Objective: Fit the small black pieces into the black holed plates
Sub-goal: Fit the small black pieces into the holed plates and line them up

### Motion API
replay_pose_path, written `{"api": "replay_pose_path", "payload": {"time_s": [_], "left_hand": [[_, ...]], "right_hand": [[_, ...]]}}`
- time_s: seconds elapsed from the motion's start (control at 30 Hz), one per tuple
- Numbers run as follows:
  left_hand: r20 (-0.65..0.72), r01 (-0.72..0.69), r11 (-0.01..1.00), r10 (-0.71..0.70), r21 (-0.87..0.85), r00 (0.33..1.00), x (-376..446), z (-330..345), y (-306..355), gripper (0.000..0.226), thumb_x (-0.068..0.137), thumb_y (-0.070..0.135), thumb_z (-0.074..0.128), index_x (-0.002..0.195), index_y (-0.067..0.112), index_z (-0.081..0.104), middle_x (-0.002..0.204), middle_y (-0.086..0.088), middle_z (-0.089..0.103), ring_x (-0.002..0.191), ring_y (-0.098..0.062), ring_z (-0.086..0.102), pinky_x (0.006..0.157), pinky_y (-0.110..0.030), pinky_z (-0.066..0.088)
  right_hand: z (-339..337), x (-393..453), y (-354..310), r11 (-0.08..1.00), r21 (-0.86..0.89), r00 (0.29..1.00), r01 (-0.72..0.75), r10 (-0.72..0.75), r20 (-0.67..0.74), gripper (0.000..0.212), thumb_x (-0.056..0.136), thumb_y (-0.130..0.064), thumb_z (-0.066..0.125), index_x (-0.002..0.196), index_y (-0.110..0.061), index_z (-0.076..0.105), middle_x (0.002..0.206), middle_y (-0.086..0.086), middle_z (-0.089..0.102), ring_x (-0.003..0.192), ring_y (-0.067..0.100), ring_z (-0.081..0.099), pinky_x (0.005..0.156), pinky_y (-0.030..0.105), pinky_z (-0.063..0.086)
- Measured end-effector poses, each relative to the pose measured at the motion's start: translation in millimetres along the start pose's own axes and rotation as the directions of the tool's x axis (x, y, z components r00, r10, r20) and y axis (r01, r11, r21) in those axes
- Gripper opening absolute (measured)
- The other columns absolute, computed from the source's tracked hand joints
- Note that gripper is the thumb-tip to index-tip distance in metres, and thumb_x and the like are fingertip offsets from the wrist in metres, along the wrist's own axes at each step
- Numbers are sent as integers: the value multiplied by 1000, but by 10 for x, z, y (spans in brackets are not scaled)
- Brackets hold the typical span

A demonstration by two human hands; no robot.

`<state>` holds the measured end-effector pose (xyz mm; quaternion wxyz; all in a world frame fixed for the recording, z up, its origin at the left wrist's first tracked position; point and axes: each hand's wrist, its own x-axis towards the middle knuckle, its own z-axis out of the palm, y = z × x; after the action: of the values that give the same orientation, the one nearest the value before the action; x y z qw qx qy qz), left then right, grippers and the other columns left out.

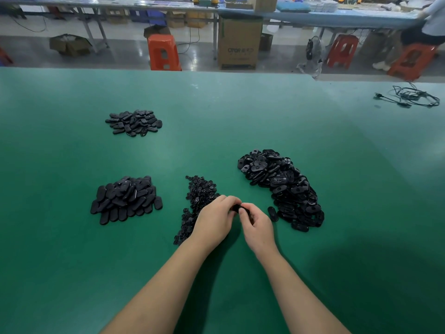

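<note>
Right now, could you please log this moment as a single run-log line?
left hand: grips black piece | right hand: grips same piece | stage: fitting | holed plates pile: right | small pieces pile: centre

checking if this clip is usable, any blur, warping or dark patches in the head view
Head view: the green table edge bows from wide-angle distortion; the far benches and the seated person at top right are soft and smeared; a broad shadow darkens the mat at lower right; the black part pinched between the left hand and right hand is too dark to make out.
</note>
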<state>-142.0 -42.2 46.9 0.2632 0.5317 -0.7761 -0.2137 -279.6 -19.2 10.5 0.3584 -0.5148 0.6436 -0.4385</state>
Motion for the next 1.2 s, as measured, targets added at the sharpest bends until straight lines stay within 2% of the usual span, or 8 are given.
{"api": "replay_pose_path", "payload": {"time_s": [0.33, 0.63, 0.7, 0.8, 0.87, 0.97, 1.07, 1.2], "left_hand": [[-54, -91, 995, 93, 34, 994, -34, 0, 4, 26, 98, 12, 59, 121, 16, 69, 109, -1, 68, 97, -21, 65, 82, -39, 53], [-102, -154, 979, 168, 136, 980, -27, -48, -58, 21, 94, 15, 64, 113, 18, 71, 100, -1, 68, 80, -27, 65, 70, -40, 52], [-173, -79, 978, 113, 195, 978, -24, -117, -147, 20, 88, 18, 71, 108, 18, 72, 96, 0, 68, 75, -29, 63, 67, -37, 51], [-308, 188, 962, -121, 198, 944, -29, -334, -399, 23, 88, 31, 72, 109, 20, 71, 94, 1, 65, 74, -26, 62, 68, -36, 53], [-363, 360, 914, -276, 188, 890, -37, -529, -623, 25, 91, 39, 68, 109, 21, 69, 85, 5, 61, 68, -18, 59, 60, -34, 52], [-480, 526, 832, -394, 177, 784, -87, -846, -958, 25, 90, 40, 70, 103, 19, 71, 71, 12, 57, 55, -11, 54, 47, -22, 33], [-537, 630, 766, -481, 126, 693, -142, -1109, -1277, 29, 88, 40, 70, 105, 17, 73, 89, -6, 73, 82, -31, 67, 61, -30, 40], [-519, 692, 715, -555, 101, 650, -189, -1262, -1487, 34, 88, 41, 70, 113, 18, 72, 105, -7, 74, 98, -33, 66, 74, -37, 49]], "right_hand": [[7, -1, -5, 1000, -25, 1000, 5, -6, -14, 15, 101, -18, 57, 102, -25, 70, 84, -8, 72, 73, 7, 62, 71, 32, 51], [15, -2, -26, 998, 65, 999, -10, 12, -38, 14, 102, -24, 57, 105, -33, 67, 90, -8, 73, 82, 14, 67, 79, 41, 56], [9, -14, -35, 997, 78, 998, -16, 20, -52, 14, 102, -28, 56, 104, -37, 66, 85, -8, 71, 76, 13, 64, 76, 44, 57], [-1, -34, -49, 999, 53, 999, -8, 10, -41, 15, 102, -32, 54, 101, -41, 66, 82, -7, 69, 66, 6, 59, 68, 42, 56], [-3, -44, -60, 999, 41, 999, -1, 2, -36, 17, 103, -32, 53, 97, -42, 65, 83, -5, 68, 58, 5, 53, 60, 40, 52], [1, -41, -65, 999, 38, 999, 3, -2, -39, 19, 103, -28, 54, 93, -38, 67, 79, 3, 67, 51, 7, 46, 50, 30, 41], [3, -35, -71, 1000, 29, 999, -2, 2, -32, 19, 103, -28, 54, 91, -36, 67, 77, 5, 67, 50, 6, 45, 51, 25, 38], [-2, -33, -69, 1000, 27, 1000, -5, 6, -21, 19, 103, -28, 54, 91, -34, 68, 76, 4, 67, 52, 5, 46, 53, 26, 39]]}}
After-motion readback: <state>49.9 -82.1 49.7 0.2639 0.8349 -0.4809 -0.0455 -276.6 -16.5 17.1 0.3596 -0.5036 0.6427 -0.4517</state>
